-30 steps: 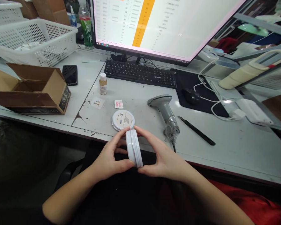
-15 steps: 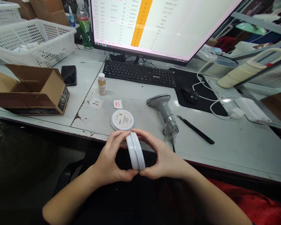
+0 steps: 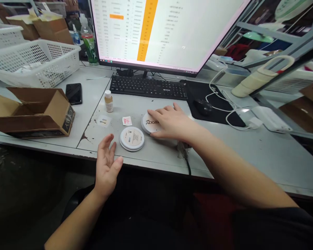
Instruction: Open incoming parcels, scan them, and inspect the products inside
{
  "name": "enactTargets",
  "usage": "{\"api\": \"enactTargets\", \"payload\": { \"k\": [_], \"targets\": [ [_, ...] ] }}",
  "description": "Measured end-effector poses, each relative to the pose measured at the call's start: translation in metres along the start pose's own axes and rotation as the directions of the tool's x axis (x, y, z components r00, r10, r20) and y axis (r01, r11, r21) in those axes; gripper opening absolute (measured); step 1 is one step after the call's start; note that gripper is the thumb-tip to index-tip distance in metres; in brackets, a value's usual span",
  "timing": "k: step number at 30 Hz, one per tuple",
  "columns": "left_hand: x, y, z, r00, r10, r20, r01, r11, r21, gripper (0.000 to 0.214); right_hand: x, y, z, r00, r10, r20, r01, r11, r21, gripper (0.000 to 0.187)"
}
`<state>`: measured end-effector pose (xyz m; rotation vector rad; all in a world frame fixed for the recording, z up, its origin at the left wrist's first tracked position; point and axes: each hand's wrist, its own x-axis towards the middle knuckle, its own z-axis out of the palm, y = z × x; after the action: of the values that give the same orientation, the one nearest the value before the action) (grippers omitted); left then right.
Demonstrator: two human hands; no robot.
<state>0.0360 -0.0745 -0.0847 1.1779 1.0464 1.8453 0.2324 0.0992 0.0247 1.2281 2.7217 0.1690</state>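
Observation:
My right hand (image 3: 172, 123) reaches across the desk and lies over a white round tin (image 3: 148, 123) with dark lettering on its lid. Its fingers cover the top and the thumb sits at the near rim, gripping the tin as it rests on the tabletop. A second round tin (image 3: 131, 138), lid up with a barcode label, lies just left of it near the desk edge. My left hand (image 3: 106, 165) hovers open, palm facing right, below the desk edge and holds nothing.
Keyboard (image 3: 148, 87), large monitor (image 3: 159, 31), mouse (image 3: 202, 106) on a black pad. A small bottle (image 3: 109, 101), two sachets (image 3: 127, 121), a phone (image 3: 73, 93), an open cardboard box (image 3: 33, 111) and a white basket (image 3: 39, 62) stand left. A cable (image 3: 187, 165) runs under my right forearm.
The tin that both hands held on edge over my lap now lies flat on the desk under my right hand. My left hand has let go and opened.

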Motion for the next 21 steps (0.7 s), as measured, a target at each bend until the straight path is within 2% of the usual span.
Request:
{"api": "enactTargets", "payload": {
  "k": [3,6,9,13,17,19,20,21],
  "targets": [
    [0.002,0.002,-0.001,1.0,-0.031,-0.002,0.031,0.998,-0.048,0.055,0.008,-0.004,0.003,0.999,-0.032,0.035,0.032,0.999,0.002,0.085],
    [0.001,0.002,-0.001,1.0,-0.026,-0.011,0.026,0.998,-0.052,0.053,-0.003,-0.024,0.003,0.992,-0.062,-0.109,0.068,0.996,0.053,0.077],
    [-0.001,0.0,0.0,1.0,-0.011,-0.009,0.011,0.999,-0.049,0.052,-0.018,-0.059,0.01,0.961,-0.124,-0.247,0.158,0.98,0.12,0.076],
    [-0.003,0.0,0.0,1.0,0.003,0.015,-0.002,0.999,-0.044,0.052,-0.019,-0.095,0.028,0.955,-0.164,-0.247,0.195,0.975,0.108,0.093],
    [-0.004,0.005,-0.001,1.0,-0.006,-0.002,0.006,0.996,-0.085,0.051,-0.022,-0.098,0.029,0.947,-0.134,-0.293,0.209,0.948,0.242,0.078],
    [-0.005,0.007,0.0,0.998,-0.034,-0.051,0.028,0.992,-0.124,0.052,-0.034,-0.098,0.022,0.935,-0.113,-0.335,0.265,0.853,0.449,0.078],
    [-0.006,0.008,0.0,0.996,-0.065,-0.069,0.054,0.987,-0.151,0.053,-0.042,-0.099,0.02,0.936,-0.094,-0.339,0.294,0.742,0.603,0.082],
    [-0.008,0.009,0.001,0.993,-0.104,-0.063,0.091,0.979,-0.18,0.056,-0.049,-0.102,0.018,0.944,-0.075,-0.321,0.307,0.557,0.772,0.087]
  ]
}}
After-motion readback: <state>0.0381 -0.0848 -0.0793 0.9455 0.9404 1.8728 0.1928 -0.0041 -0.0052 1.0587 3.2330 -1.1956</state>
